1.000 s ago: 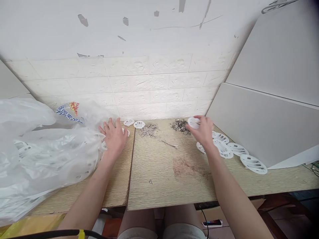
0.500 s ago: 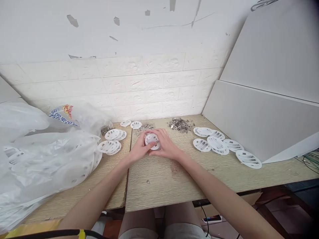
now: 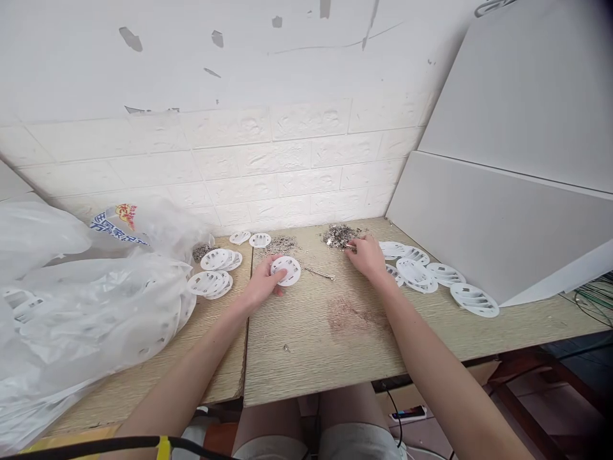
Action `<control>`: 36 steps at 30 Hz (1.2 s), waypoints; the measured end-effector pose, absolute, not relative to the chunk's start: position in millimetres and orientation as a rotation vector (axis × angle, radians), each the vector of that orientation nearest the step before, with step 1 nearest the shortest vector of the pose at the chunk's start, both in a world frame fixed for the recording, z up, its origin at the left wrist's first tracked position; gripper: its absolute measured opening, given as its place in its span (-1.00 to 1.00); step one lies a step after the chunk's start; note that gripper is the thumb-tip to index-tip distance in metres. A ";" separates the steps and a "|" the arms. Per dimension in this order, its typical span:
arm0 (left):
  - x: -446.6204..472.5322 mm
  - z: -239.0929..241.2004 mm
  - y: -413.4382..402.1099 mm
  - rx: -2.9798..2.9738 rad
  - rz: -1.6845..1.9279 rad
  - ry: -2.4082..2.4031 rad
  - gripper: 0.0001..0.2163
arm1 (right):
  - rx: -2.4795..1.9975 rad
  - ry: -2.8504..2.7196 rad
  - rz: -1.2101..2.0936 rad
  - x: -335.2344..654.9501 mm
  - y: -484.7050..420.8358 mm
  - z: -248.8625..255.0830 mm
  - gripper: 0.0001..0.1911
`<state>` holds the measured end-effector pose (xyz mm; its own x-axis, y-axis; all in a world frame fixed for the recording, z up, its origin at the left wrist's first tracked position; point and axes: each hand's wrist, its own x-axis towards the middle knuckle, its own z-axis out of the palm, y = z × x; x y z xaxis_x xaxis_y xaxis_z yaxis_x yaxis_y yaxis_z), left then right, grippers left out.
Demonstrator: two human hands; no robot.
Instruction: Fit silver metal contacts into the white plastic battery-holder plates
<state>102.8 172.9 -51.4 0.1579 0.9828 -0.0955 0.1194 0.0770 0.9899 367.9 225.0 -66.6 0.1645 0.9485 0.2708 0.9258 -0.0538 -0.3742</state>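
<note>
My left hand grips a round white plastic disc with slots in it, the thumb lying across its face. Over at the back right, my right hand has its fingertips pinched at the edge of a pile of small shiny metal pieces. Whatever lies between those fingertips is too small to make out. A thin tweezer-like metal tool rests on the table between my hands. Behind the held disc spreads a flatter scatter of small metal pieces.
Overlapping white discs lie to the right beside grey panels. More stacked discs sit at left, next to a large clear plastic bag of discs. A white brick-patterned wall closes off the table at the back.
My right hand has left the disc and moved right to the metal pile. My left hand keeps the disc, shifted slightly left. The thin metal tool now shows on the table.
</note>
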 end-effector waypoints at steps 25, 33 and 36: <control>98.8 -56.2 177.3 1.213 0.916 1.160 -0.74 | -1.984 -1.781 0.240 374.6 225.5 -60.6 -0.70; 97.5 -56.4 177.6 1.205 0.915 1.157 -0.75 | -1.825 -1.600 0.275 375.2 224.5 -59.3 -0.74; 98.0 -57.0 177.5 1.209 0.925 1.150 -0.76 | -1.589 -1.411 0.527 371.0 224.9 -58.0 -0.75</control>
<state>98.0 177.5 -57.0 0.2039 0.9658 -0.1600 0.0509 0.1528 0.9869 371.0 224.9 -58.0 0.2525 0.9350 0.2492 0.5432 0.0761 -0.8361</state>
